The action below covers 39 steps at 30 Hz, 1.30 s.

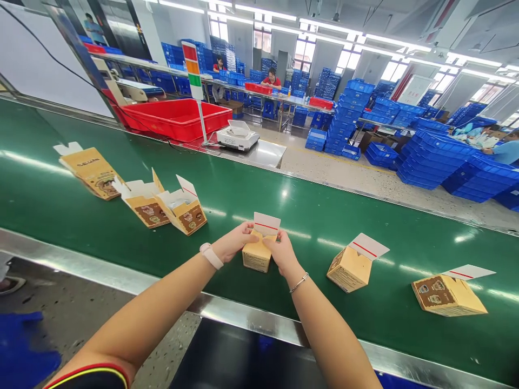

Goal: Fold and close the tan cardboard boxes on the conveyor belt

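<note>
A small yellow-brown carton (257, 254) stands on the green conveyor belt (300, 281) in front of me. Its white flap with a red strip (266, 223) sticks up at the back. My left hand (239, 237) grips the carton's left side, thumb on the top. On the right side my right hand (283, 251) holds it the same way, thumb pressed near the flap's base. To the right stand two like cartons, a nearer one (351, 268) and a farther one (450, 294), tops folded over and white flaps raised.
Left on the belt are two open-topped cartons (188, 216) (148, 208) close together and a larger tilted carton (91, 170). Beyond the belt sit a red bin (178, 120), a white scale (238, 137) and a signal light (192, 70). Stacked blue crates (344, 121) and people are farther back.
</note>
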### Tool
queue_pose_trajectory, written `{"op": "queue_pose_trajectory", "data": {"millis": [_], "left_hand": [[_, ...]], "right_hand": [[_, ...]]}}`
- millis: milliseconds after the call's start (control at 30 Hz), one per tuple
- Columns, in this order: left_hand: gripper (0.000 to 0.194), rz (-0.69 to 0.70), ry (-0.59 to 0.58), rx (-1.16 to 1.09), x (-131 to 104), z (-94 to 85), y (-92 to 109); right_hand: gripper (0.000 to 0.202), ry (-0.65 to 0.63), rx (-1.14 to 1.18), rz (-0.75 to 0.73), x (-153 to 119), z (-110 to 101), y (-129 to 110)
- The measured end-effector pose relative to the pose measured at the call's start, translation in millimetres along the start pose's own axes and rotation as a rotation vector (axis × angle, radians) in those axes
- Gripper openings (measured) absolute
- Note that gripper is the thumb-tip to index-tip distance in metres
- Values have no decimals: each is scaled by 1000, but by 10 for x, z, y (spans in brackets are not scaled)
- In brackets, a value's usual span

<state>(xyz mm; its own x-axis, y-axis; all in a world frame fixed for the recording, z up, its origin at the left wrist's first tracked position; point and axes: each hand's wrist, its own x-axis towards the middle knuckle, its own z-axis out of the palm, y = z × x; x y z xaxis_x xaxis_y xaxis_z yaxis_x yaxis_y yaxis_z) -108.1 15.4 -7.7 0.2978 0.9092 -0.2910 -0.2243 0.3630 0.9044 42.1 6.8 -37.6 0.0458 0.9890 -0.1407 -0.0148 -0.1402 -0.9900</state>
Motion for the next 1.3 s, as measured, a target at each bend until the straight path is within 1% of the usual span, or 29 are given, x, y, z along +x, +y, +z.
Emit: {"op": "queue_pose_trajectory", "data": {"millis": [100, 200, 233, 300, 400, 500, 600, 700, 767, 933, 1067, 1167, 1300], "left_hand": [[46, 1, -13, 5, 24, 89, -42], [45, -7, -77, 27, 26, 188, -15], [44, -7, -69, 33, 28, 208, 12], [40, 11, 7, 34, 43, 213, 76], [33, 102, 170, -51, 86, 141, 140], [29, 195, 292, -245, 103, 29, 113], [24, 186, 388, -345, 50, -40, 44], [18, 129, 454, -357, -56, -30, 30], [15, 74, 471, -364, -139, 6, 65], [11, -23, 480, -334, -309, 105, 193], [10, -112, 500, -321, -361, 144, 236], [12, -116, 500, -331, -351, 113, 213], [19, -69, 439, -302, -312, 31, 147]], "right_hand": [[31, -66, 27, -1, 1, -47, -38], [32, -51, 37, -50, -21, -148, -75], [33, -27, 39, -82, -34, -204, -87], [35, 40, 47, -167, -71, -353, -108], [29, 141, 66, -312, -163, -635, -131], [28, 192, 81, -416, -279, -888, -134], [26, 200, 90, -443, -391, -1029, -118], [26, 192, 78, -447, -495, -1056, -102], [23, 188, 90, -467, -560, -1032, -93], [9, 214, 308, -553, -645, -923, -44], [12, 192, 375, -537, -628, -887, -20], [14, 196, 413, -543, -623, -901, -69], [15, 250, 444, -661, -684, -941, -213]]}}
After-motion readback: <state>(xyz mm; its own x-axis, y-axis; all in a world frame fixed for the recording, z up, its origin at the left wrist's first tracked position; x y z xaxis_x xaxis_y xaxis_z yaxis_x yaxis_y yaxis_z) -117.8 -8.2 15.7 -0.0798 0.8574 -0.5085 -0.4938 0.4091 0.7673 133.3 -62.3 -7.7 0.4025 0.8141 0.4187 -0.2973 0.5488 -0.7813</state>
